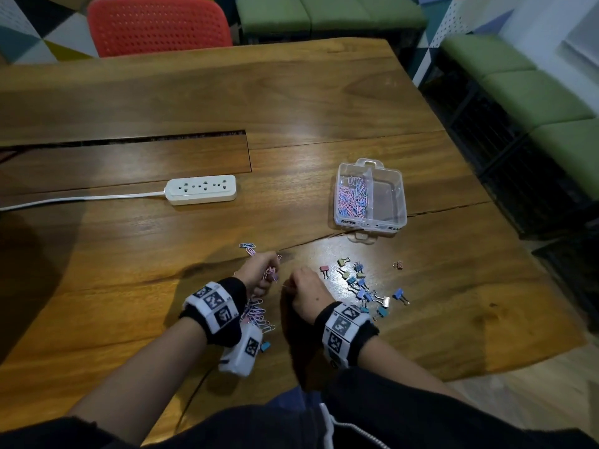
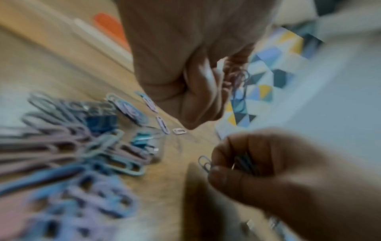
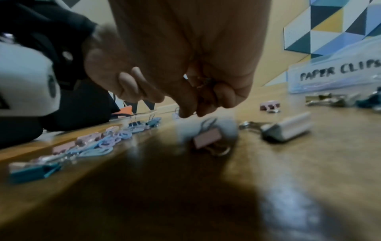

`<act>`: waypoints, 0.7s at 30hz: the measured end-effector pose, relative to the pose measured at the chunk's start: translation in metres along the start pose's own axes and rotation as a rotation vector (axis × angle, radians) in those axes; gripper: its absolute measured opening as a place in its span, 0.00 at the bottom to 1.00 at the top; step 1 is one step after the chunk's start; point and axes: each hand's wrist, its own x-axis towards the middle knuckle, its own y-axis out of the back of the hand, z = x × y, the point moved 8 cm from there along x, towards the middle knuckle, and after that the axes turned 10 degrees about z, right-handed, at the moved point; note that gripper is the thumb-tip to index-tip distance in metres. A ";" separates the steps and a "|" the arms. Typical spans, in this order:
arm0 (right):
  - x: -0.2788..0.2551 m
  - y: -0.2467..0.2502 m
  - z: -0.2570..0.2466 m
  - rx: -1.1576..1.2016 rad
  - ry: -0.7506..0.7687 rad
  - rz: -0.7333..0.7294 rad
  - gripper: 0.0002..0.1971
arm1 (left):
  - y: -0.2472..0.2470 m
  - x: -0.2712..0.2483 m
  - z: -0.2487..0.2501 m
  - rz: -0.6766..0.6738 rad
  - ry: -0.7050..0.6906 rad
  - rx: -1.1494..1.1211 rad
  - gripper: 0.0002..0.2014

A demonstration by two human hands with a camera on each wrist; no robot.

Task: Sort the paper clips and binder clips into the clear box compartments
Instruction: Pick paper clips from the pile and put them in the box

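My left hand [image 1: 269, 270] grips a small bunch of pink and blue paper clips [image 1: 271, 274], which shows again in the left wrist view [image 2: 240, 78]. Just to its right, my right hand [image 1: 293, 285] pinches a few blue paper clips [image 2: 205, 163] in curled fingers. A loose pile of paper clips [image 1: 256, 314] lies under my left wrist. Coloured binder clips [image 1: 366, 288] are scattered to the right of my right hand. The clear box [image 1: 402, 202] stands further back on the right, with paper clips [image 1: 353, 196] in its left compartment.
A white power strip [image 1: 201, 189] with its cord lies at the back left, beside a long slot [image 1: 129, 140] in the wooden table. Two paper clips [image 1: 248, 247] lie ahead of my left hand. A red chair [image 1: 158, 24] stands behind the table.
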 end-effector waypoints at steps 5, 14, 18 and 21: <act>-0.016 0.050 0.030 0.406 -0.143 0.089 0.06 | -0.027 -0.004 0.041 -0.217 0.078 -0.355 0.15; -0.020 0.140 0.104 0.621 -0.240 0.208 0.12 | -0.094 0.010 0.114 -0.198 0.054 -0.173 0.06; -0.018 0.156 0.115 0.732 -0.243 0.246 0.10 | -0.112 0.018 0.122 -0.147 0.111 -0.241 0.09; -0.013 0.156 0.116 0.711 -0.245 0.230 0.08 | -0.119 0.025 0.135 -0.038 0.144 -0.364 0.08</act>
